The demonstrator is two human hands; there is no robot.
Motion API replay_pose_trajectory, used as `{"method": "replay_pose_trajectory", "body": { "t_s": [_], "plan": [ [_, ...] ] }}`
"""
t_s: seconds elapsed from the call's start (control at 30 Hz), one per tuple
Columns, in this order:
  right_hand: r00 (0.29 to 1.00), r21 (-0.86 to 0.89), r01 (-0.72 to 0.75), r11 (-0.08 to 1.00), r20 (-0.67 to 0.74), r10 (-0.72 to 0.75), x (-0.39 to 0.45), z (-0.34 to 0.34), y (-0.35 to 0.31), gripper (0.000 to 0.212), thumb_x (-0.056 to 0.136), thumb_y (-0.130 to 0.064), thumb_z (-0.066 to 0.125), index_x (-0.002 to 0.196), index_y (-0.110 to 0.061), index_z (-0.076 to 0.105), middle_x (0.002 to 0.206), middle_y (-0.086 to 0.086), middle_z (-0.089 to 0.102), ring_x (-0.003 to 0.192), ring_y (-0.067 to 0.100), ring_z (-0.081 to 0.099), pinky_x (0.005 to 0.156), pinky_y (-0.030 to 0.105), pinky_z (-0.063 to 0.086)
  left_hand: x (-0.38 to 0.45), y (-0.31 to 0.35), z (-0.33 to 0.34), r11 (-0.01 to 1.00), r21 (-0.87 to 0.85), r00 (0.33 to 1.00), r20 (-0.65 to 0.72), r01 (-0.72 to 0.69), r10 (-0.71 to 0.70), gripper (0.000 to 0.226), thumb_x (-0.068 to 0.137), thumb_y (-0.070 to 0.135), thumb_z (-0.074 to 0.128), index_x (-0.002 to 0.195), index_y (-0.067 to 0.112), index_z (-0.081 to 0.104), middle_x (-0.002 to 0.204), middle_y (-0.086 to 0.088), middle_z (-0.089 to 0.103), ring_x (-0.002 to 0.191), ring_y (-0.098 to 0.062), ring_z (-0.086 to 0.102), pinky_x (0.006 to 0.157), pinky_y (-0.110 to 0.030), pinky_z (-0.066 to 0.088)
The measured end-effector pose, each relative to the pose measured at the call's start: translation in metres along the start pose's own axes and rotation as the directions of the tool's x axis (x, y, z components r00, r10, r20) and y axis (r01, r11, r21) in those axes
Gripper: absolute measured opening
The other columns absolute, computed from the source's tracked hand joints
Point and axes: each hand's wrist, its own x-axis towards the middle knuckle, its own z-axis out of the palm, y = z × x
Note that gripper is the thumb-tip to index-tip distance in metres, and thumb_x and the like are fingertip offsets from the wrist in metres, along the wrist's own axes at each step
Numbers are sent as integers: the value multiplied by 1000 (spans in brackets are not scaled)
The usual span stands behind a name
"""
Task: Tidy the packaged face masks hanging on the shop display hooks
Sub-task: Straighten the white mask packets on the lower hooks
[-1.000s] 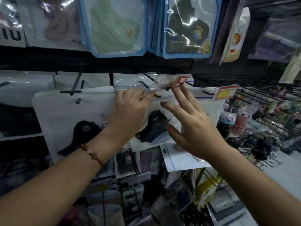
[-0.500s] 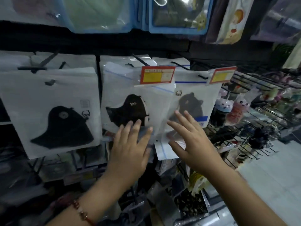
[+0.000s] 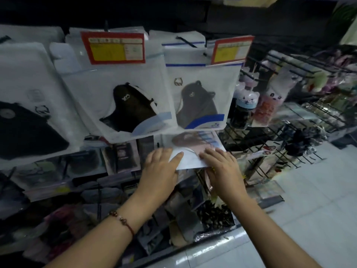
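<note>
Where the two hands meet at centre frame, a white mask packet [image 3: 195,151] with a pinkish mask inside hangs below the upper row, its lower edge tilted.

Left hand [image 3: 161,169]: fingers straight, laid flat on the packet's lower left corner; grip open, pressing. A beaded bracelet [image 3: 121,221] with a red cord sits on this wrist.

Right hand [image 3: 222,167]: fingers extended over the packet's lower right edge; grip open, resting on it. Whether the thumb reaches under the packet cannot be told.

Directly above, centre: black mask packet [image 3: 133,101], white pouch with a pale blue arc, hanging slightly tilted. A red-and-yellow price tag [image 3: 114,48] sits at its top.

Just right of it: grey mask packet [image 3: 201,93], blue stripe at the top and a blue arc at the bottom, touching the neighbouring pouch's edge. A second price tag [image 3: 231,49] sits at its upper right.

Left of frame: large black mask packet [image 3: 29,105], partly cut off by the edge.

Right of frame: black wire rack [image 3: 280,122] carrying small cartoon-faced items [image 3: 247,101], blurred.

Lower frame: dark assorted packets [image 3: 119,153], indistinct, above a pale tiled floor [image 3: 309,219].
</note>
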Motion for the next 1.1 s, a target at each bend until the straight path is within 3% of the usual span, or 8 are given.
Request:
{"method": "replay_pose_trajectory", "body": {
  "t_s": [0.2, 0.43, 0.6, 0.73, 0.83, 0.9, 1.0, 1.1],
  "plan": [
    [986, 110, 114, 987, -137, -98, -13, -10, 8, 37, 77, -17, 71, 112, -28, 73, 121, -11, 68, 109, 19, 54, 89, 37, 41, -6, -2, 8, 992, -109, 988, -133, 59, -74, 58, 61, 3, 64, 113, 26, 74, 115, -3, 69, 107, -28, 59, 90, -43, 48],
    [981, 343, 105, 934, 116, -153, -34, -34, -5, 35, 87, -59, 53, 112, -40, 68, 125, -26, 58, 117, 4, 47, 98, 34, 37, -40, 2, -11, 893, -386, 947, -119, 232, -298, 50, 69, 1, 51, 105, 20, 79, 119, 0, 68, 116, -20, 51, 103, -22, 33],
    [965, 528, 53, 848, 193, -180, -11, -59, -3, 41, 88, -62, 46, 110, -37, 70, 107, -31, 63, 107, -7, 54, 91, 28, 48, -62, 10, -29, 873, -450, 937, -184, 188, -296, 48, 67, -4, 51, 99, 17, 80, 113, 2, 68, 116, -9, 51, 103, -9, 31],
    [944, 540, 11, 841, 273, -188, 12, -59, 2, 34, 90, -53, 54, 117, -37, 65, 119, -27, 56, 113, -6, 51, 99, 31, 45, -69, 17, -34, 898, -434, 921, -318, 67, -223, 34, 69, -14, 71, 86, 14, 80, 112, -1, 68, 120, -19, 55, 103, -20, 37],
    [917, 484, 3, 875, 348, -195, 25, -51, 1, 50, 89, -55, 55, 136, -39, 50, 143, -21, 43, 129, 0, 40, 107, 36, 40, -62, 31, -42, 893, -451, 911, -364, 9, -194, 22, 73, -6, 82, 80, 15, 78, 123, -4, 64, 129, -25, 50, 106, -32, 39],
    [910, 512, -36, 858, 373, -184, 29, -48, -3, 63, 89, -55, 57, 146, -42, 34, 151, -20, 35, 128, -9, 38, 104, 30, 39, -55, 38, -47, 883, -470, 916, -352, 4, -192, 20, 76, -3, 83, 78, 17, 78, 137, -3, 56, 139, -25, 41, 111, -39, 36],
    [905, 692, -152, 705, 384, -182, 35, -45, -8, 78, 85, -59, 62, 150, -46, 21, 151, -22, 34, 113, -25, 43, 95, 22, 42, -50, 46, -55, 781, -624, 914, -315, 3, -255, 22, 79, -1, 81, 76, 21, 79, 150, 0, 45, 141, -22, 40, 112, -41, 39],
    [909, 820, -287, 496, 396, -128, 46, -43, -5, 76, 81, -54, 71, 147, -36, 36, 133, -8, 59, 120, 5, 57, 102, 41, 48, -51, 47, -64, 665, -747, 906, -277, 7, -320, 16, 80, 10, 79, 77, 25, 78, 151, 5, 44, 139, -16, 43, 109, -29, 41]
  ]
}}
